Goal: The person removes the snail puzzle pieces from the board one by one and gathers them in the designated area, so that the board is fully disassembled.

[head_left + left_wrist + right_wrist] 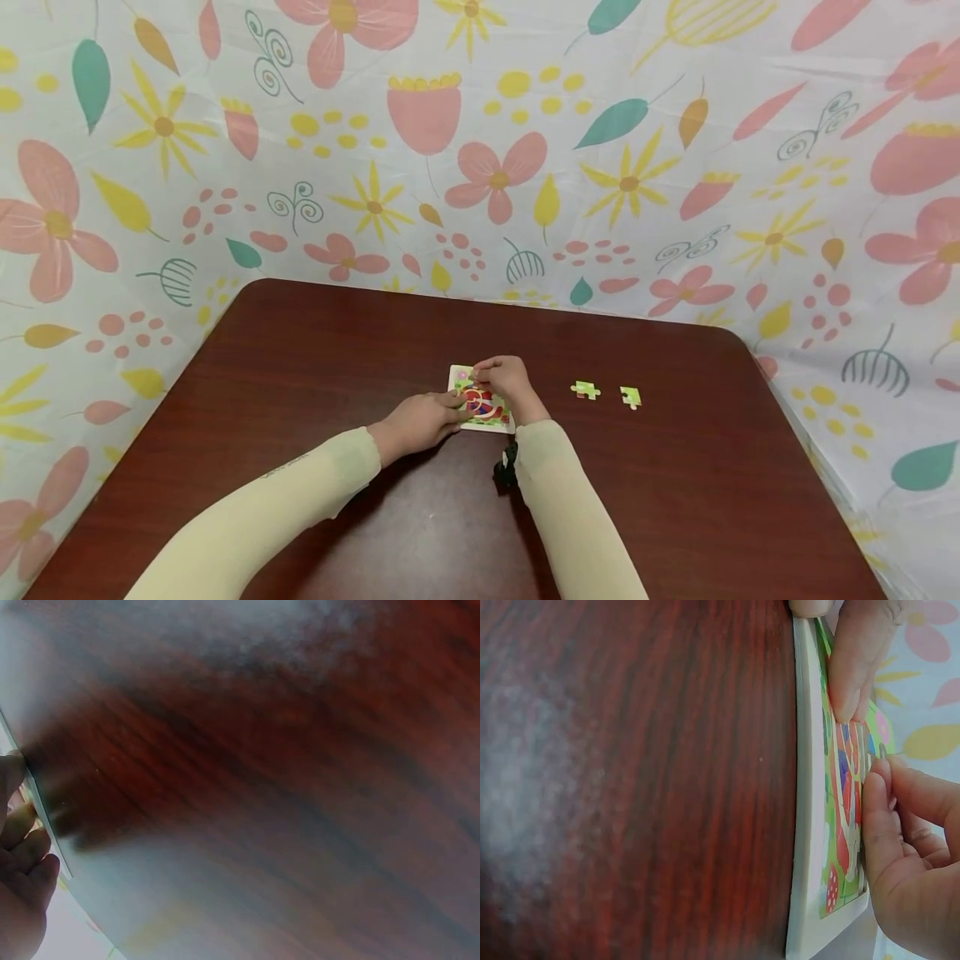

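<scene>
Dark tabletop point(697, 500), puzzle point(486, 405) under left hand point(423, 420), fingers straight — right hand point(507, 379) above, pinching a piece point(883, 751).

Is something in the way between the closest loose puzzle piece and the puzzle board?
Yes, the right hand, over the right side of the puzzle board. Past it, only bare table lies before the loose puzzle piece.

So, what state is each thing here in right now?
Puzzle board: lying on the table, partly hidden
Left grip: resting on the puzzle board
Right grip: pinching what looks like a puzzle piece, edge-on
Left loose piece: lying apart from the board
Right loose piece: also lying apart
Patterned cloth: hanging
</scene>
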### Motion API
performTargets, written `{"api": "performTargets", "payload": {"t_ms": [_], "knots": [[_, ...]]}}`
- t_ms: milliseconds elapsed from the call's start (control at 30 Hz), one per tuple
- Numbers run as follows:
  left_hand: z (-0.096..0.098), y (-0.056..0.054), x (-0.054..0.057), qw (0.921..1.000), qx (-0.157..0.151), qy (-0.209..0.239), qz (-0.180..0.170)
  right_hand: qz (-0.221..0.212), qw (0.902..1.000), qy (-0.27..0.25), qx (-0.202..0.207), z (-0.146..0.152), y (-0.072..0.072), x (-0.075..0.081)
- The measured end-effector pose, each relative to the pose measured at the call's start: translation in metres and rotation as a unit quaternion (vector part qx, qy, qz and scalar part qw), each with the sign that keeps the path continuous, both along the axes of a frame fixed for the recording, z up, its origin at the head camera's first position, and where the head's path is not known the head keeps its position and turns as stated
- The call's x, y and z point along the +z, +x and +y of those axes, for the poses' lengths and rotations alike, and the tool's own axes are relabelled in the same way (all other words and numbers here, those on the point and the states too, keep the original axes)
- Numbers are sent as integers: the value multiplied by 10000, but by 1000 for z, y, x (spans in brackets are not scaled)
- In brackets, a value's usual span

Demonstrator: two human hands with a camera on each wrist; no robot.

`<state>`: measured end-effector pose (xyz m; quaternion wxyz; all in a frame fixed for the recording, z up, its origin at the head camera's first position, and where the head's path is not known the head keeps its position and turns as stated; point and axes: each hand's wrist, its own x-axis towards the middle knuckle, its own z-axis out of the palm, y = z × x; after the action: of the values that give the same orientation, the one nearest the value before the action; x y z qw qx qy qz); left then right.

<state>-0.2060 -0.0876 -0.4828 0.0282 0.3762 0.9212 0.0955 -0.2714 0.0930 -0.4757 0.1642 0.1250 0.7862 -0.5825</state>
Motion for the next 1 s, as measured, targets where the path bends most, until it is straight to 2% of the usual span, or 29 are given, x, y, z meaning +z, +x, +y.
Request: {"api": "performTargets", "payload": {"t_ms": [133, 367, 533, 733, 1000], "knots": [[1, -2, 2, 9999, -87, 24, 145, -23, 9999, -145, -46, 2, -2, 2], [2, -3, 6, 9998, -84, -74, 135, -168, 9983, -535, -160, 7, -5, 3], [2, -3, 5, 9998, -111, 54, 150, -145, 9991, -369, -152, 15, -8, 10], [2, -3, 3, 9999, -59, 74, 77, -126, 9998, 25, 168, 29, -13, 24], [1, -3, 0, 9994, -138, 91, 289, -74, 9987, 336, 370, 47, -16, 33]]}}
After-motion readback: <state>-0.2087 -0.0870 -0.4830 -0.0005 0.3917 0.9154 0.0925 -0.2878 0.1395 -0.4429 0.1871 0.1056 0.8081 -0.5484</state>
